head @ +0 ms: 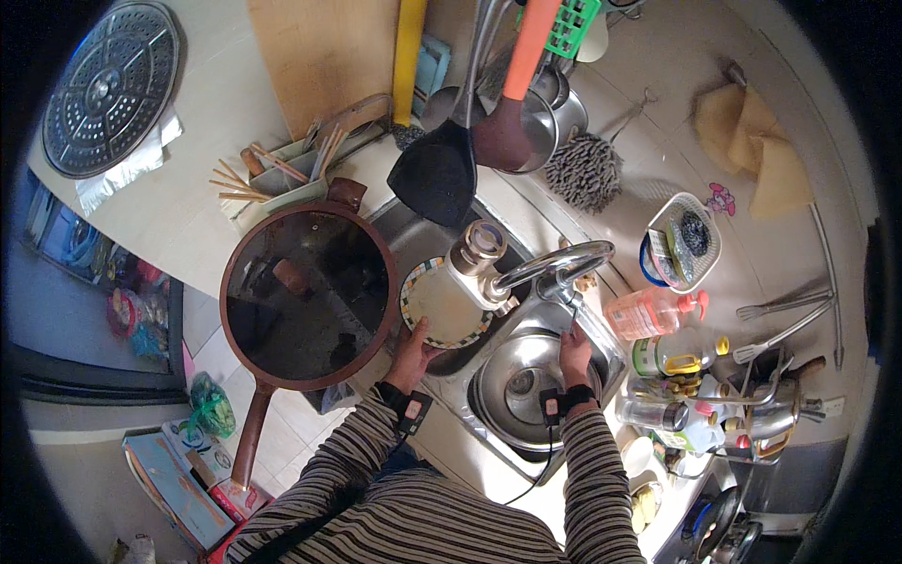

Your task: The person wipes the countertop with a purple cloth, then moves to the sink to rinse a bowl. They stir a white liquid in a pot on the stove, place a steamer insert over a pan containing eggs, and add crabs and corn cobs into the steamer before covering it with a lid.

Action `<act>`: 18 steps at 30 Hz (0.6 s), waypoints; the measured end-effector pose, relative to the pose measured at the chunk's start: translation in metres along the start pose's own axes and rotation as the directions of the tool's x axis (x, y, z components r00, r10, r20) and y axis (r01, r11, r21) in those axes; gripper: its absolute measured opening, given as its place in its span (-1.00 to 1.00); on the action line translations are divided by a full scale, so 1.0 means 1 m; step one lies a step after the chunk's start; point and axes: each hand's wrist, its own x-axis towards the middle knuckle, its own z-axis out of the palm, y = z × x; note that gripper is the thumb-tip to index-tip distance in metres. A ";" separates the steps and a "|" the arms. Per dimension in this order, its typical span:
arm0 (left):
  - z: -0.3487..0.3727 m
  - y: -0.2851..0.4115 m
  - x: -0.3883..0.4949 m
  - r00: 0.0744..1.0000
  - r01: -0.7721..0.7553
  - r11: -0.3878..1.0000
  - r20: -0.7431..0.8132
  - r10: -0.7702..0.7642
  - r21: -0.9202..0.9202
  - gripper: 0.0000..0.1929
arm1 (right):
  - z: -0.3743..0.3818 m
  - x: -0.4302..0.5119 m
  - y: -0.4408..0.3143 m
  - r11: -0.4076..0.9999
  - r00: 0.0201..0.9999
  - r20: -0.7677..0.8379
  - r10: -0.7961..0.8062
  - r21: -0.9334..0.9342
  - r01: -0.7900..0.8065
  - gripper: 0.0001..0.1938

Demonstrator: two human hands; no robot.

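Note:
My left hand [410,357] grips the near edge of a round plate [438,304] with a checkered rim, thumb on top. The plate is held over the left sink basin [416,236], partly hidden by the filter head of the chrome tap [564,262]. At the tap's base, the fingers of my right hand [576,356] are closed on its thin lever [573,314]. Below that hand, a stainless steel bowl [504,359] sits in the right basin. Whether water runs is hidden by the filter head.
A large lidded pan [310,303] stands left of the sink, its handle toward me. A black spatula [437,173] and a ladle [502,134] hang above the far basin. A pink pump bottle [645,314] and several other bottles line the right side. Chopsticks fill a holder [289,169].

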 end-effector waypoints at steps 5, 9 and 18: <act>-0.003 0.001 0.000 1.000 0.011 1.000 0.018 -0.011 -0.024 -0.51 | 0.006 0.001 0.003 0.997 0.998 -0.056 0.018 -0.070 -0.022 -0.54; -0.005 0.003 -0.001 1.000 0.011 1.000 0.000 -0.011 -0.006 -0.50 | 0.004 -0.002 0.000 0.998 0.999 -0.043 0.026 -0.057 -0.028 -0.55; -0.021 0.000 0.005 1.000 0.022 0.999 -0.013 -0.022 0.042 -0.50 | 0.005 -0.006 -0.012 0.997 0.998 -0.066 0.025 -0.065 -0.029 -0.59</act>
